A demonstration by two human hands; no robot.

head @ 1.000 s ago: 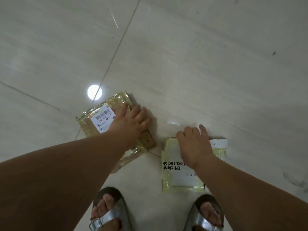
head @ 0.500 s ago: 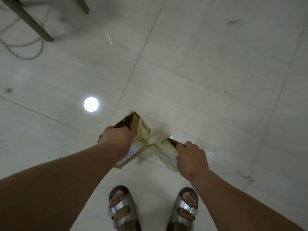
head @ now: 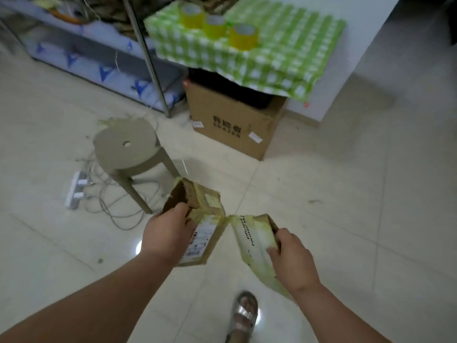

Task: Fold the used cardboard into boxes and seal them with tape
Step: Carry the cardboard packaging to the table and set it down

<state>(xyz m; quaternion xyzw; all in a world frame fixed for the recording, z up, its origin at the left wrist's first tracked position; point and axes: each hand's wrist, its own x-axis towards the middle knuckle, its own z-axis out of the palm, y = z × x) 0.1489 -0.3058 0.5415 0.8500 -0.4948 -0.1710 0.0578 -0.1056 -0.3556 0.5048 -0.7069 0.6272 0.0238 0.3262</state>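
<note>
We hold one flattened carton [head: 202, 226] in our left hand [head: 168, 235] and another [head: 257, 241] in our right hand [head: 291, 258], fingers clenched round each, above the floor; best carry both level to the far surface [head: 284, 53], set them beside the tapes [head: 243, 35], then open one at a time.

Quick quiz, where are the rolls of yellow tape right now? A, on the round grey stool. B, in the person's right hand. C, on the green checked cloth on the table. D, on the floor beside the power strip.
C: the three rolls of yellow tape stand on the green checked cloth, up past the stool.
</note>
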